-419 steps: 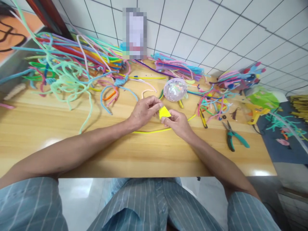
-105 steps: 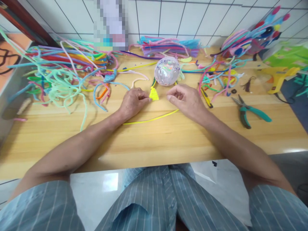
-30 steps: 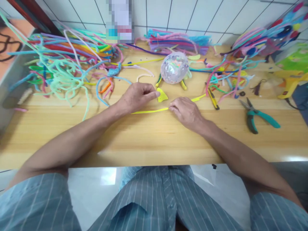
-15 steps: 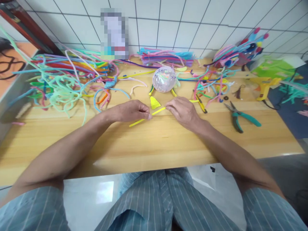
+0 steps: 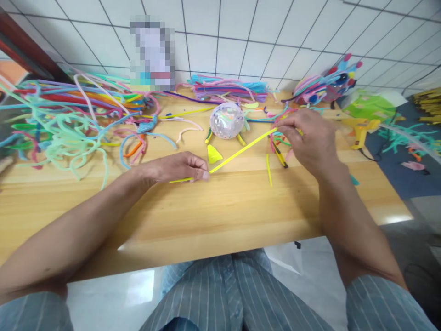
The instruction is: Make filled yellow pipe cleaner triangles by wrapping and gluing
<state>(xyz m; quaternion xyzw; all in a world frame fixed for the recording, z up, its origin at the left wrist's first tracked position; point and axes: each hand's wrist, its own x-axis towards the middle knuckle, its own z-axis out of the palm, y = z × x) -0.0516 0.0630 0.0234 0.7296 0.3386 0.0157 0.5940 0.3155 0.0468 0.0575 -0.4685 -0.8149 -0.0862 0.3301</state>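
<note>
A yellow pipe cleaner (image 5: 243, 149) stretches slantwise between my two hands. My left hand (image 5: 188, 167) pinches it near its lower left end, low over the wooden table. Higher and to the right, my right hand (image 5: 305, 135) has its fingers closed on the other end. Just behind the pipe cleaner lies a small yellow triangular piece (image 5: 214, 154). A clear, shiny ball (image 5: 227, 121) rests behind that, with yellow and dark green pieces under it. A shorter yellow strip (image 5: 269, 170) lies on the table below my right hand.
Loose pipe cleaners (image 5: 81, 133) tangle at the left, and a bundle (image 5: 227, 88) lies along the tiled wall. A yellow glue gun (image 5: 360, 131) sits at the right, near a green box (image 5: 370, 105). A yellow and black cutter (image 5: 280, 155) lies beside my right hand.
My right hand has moved right and up, drawing the yellow pipe cleaner out longer between my hands. The pliers are now mostly hidden behind my right arm. The view has shifted slightly.
</note>
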